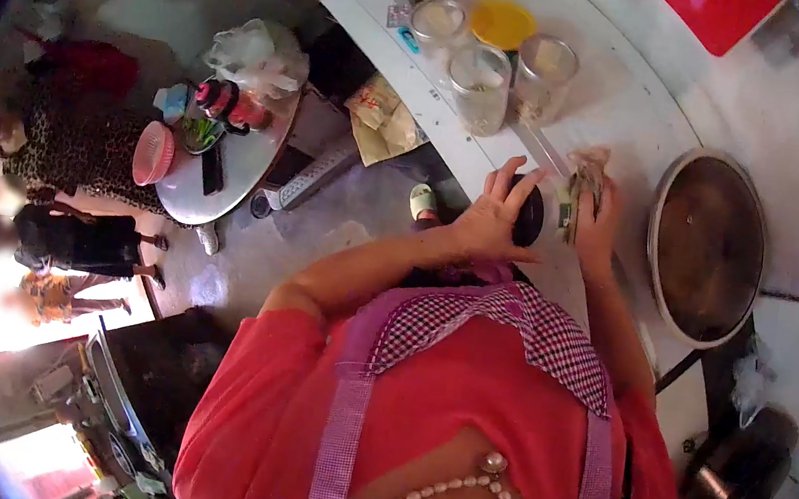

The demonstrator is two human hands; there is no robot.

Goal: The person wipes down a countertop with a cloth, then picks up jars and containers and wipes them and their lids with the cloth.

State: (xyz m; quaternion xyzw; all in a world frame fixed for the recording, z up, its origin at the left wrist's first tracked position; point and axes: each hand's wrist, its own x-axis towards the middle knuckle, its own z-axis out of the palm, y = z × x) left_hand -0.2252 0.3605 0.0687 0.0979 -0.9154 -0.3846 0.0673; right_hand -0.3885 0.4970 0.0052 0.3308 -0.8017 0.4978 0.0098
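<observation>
My left hand (496, 218) is raised over the counter's edge with its fingers spread and nothing in it. Just behind it is a round black object (529, 214), partly hidden by the hand. My right hand (597, 220) is closed round a small packet (569, 211) with green and pale parts. A crumpled brownish item (590, 164) shows at the fingertips; its details are too blurred to tell. Both hands are close together, a short gap apart.
Clear jars (479, 93) and a yellow lid (503, 25) stand farther along the white counter (633, 88). A large round pan (707, 248) lies right of my hands. A round table (247, 179) holds a pink basket (154, 155). Several people are at the far left.
</observation>
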